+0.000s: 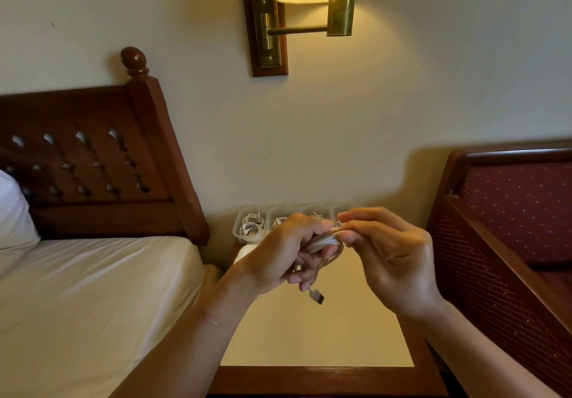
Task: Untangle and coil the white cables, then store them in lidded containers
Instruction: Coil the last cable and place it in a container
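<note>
While the white cable (322,243) sits bundled in mid-air between the two hands, look at how it lies: the loops run from low inside the left hand (278,255) up and across to the fingertips of the right hand (390,258), a slanted, stretched coil rather than a round one. Left hand has its fingers curled round the bundle, back of the hand up, gripping the loops from above. Right hand is palm-up and cupped, thumb and fingertips pinching a strand at the upper end of the coil, so it is closed on the cable too. One tail drops free below the left hand's fingers, and the USB plug (317,297) dangles off it, touching nothing.

Now, the relation that matters. The clear containers (237,233) stand in a row directly beyond both hands, against the wall at the far edge of the bench (325,342). The one beyond the left hand clearly has coiled cable inside; the one behind the right hand's fingertips is mostly hidden, so what it holds I cannot tell. Lids, I cannot make out either.

My read: the coil is nearly wound, and the loose tail wants tucking before anything goes forward. The left hand carries the bundle's weight, so it looks the likelier one to take it to a container. Bed (93,289) lies off to the left hand's side.
</note>
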